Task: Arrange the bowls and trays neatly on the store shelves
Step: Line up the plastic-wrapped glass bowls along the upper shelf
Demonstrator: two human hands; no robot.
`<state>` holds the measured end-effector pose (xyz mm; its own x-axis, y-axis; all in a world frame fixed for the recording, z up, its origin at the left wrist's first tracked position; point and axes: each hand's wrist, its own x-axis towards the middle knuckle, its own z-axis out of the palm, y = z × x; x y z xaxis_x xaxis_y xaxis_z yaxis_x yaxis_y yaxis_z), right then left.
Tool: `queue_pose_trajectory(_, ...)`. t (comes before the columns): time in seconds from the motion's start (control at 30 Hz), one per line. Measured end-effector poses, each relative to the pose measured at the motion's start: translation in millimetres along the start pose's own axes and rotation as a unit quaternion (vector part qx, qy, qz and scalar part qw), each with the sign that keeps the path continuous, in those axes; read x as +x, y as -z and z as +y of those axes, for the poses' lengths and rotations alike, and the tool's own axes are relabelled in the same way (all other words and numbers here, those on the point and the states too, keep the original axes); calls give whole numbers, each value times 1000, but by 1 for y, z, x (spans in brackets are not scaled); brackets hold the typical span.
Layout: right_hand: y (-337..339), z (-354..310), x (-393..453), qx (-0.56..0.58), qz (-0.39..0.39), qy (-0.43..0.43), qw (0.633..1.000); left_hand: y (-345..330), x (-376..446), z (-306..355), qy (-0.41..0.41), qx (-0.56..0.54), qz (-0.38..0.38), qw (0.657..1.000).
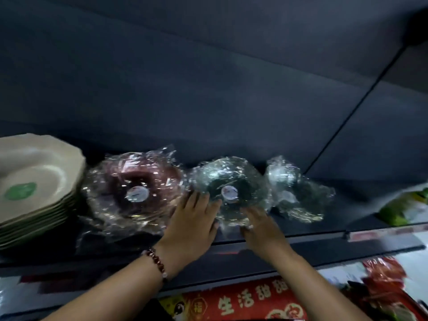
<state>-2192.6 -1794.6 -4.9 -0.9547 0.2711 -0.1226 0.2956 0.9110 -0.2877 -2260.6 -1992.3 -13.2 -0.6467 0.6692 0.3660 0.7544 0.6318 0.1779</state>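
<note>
A dark green bowl stack [231, 184] wrapped in clear plastic sits on the dark shelf [312, 237], with a round white sticker on it. My left hand [193, 221] lies flat against its left front side, fingers spread. My right hand [261, 225] presses its right front edge, fingers on the wrap. A reddish-brown wrapped bowl stack [134, 188] stands just to the left. A smaller wrapped clear bundle [294, 193] lies to the right. At the far left is a stack of beige scalloped trays [34, 188] with a green sticker.
The shelf's back panel [208, 89] is dark. A green and white package [405, 207] lies on the shelf at the right. Below the shelf edge are red printed goods [250, 300] and red wrapped items [384, 281].
</note>
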Motion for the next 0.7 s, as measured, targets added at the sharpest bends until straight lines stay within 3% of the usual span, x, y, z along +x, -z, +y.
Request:
queue_pose_trajectory(0.37, 57, 243, -6, -9, 55, -17, 998, -119, 138, 198, -75, 41, -79, 993)
queue_pose_trajectory(0.7, 49, 323, 53, -51, 30, 35, 998, -178, 205, 223, -41, 88, -132, 987)
